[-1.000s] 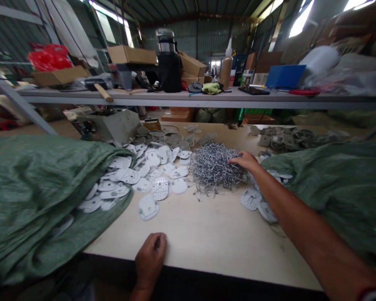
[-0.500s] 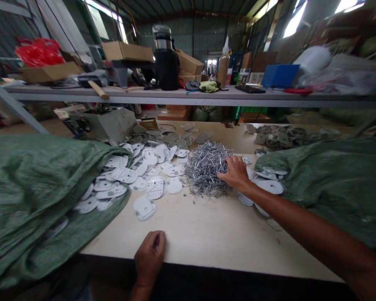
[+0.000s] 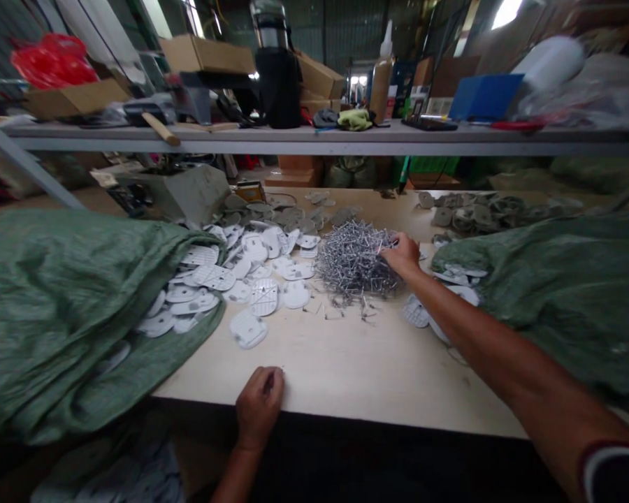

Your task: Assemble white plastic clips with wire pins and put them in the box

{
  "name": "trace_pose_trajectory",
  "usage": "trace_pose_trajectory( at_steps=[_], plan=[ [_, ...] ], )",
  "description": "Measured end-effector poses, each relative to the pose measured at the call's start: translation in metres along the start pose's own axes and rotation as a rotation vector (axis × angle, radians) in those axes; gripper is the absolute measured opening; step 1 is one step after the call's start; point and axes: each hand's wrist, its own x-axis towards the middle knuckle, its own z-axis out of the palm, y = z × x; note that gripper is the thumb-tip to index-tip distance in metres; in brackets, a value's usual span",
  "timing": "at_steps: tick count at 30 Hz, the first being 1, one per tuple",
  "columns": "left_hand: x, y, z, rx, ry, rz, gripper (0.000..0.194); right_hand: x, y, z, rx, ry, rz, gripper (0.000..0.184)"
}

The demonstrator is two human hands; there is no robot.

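Note:
A heap of thin silvery metal pins (image 3: 353, 258) lies in the middle of the worktable, with several loose ones scattered at its front. My right hand (image 3: 405, 254) is at the heap's right side, thumb and fingers closed around a pin at its edge. Near the table's front edge rests my left hand (image 3: 259, 407), its fingers curled in; whatever they hold is hidden. White oval plastic plates (image 3: 265, 297) with holes and ribs spread left of the heap. More white plates (image 3: 416, 311) lie to its right, partly behind my right forearm.
Green woven sacks lie at left (image 3: 84, 293) and right (image 3: 550, 300), the left one spilling white plates. Grey plates (image 3: 482, 213) sit farther back. A raised shelf (image 3: 325, 145) crosses behind, carrying a black flask (image 3: 277, 84), a glue bottle (image 3: 381, 80) and cartons.
My right hand has shifted to the heap's upper right side, and more loose pins lie at its front. The view has tipped downward. My left hand stays curled near the edge.

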Motion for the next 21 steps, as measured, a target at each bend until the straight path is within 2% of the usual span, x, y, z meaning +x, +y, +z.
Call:
trace_pose_trajectory(
  at_steps=[2, 3, 4, 7, 8, 11, 12, 15, 16, 19, 21],
  plan=[
    [0.000, -0.001, 0.001, 0.004, 0.018, 0.000, 0.030, 0.004, 0.003, 0.004, 0.049, 0.017, -0.126, 0.047],
    [0.000, -0.001, 0.002, 0.016, 0.037, -0.006, 0.030, 0.006, 0.005, 0.005, 0.092, 0.027, -0.142, 0.047],
    [-0.001, -0.002, 0.002, 0.030, 0.053, -0.010, 0.029, 0.009, 0.007, 0.007, 0.135, 0.042, -0.113, 0.045],
    [-0.001, -0.003, 0.004, 0.045, 0.044, -0.002, 0.028, 0.018, 0.012, 0.011, 0.185, 0.113, 0.101, 0.038],
    [-0.001, -0.003, 0.004, 0.043, 0.033, 0.006, 0.028, 0.020, 0.013, 0.012, 0.180, 0.130, 0.099, 0.039],
    [-0.002, -0.002, 0.005, 0.066, 0.055, 0.007, 0.028, 0.024, 0.015, 0.015, 0.212, 0.120, -0.038, 0.047],
    [-0.002, -0.002, 0.006, 0.083, 0.072, 0.004, 0.027, 0.027, 0.015, 0.015, 0.239, 0.115, -0.021, 0.047],
    [-0.002, -0.002, 0.007, 0.101, 0.069, 0.012, 0.026, 0.033, 0.016, 0.017, 0.279, 0.165, 0.198, 0.041],
    [-0.002, -0.002, 0.007, 0.098, 0.058, 0.015, 0.026, 0.035, 0.016, 0.018, 0.271, 0.190, 0.225, 0.040],
    [-0.002, -0.002, 0.008, 0.112, 0.065, -0.001, 0.025, 0.038, 0.014, 0.025, 0.260, 0.189, 0.063, 0.046],
    [-0.002, -0.003, 0.008, 0.123, 0.068, -0.004, 0.024, 0.040, 0.012, 0.030, 0.292, 0.177, 0.069, 0.047]
  ],
)
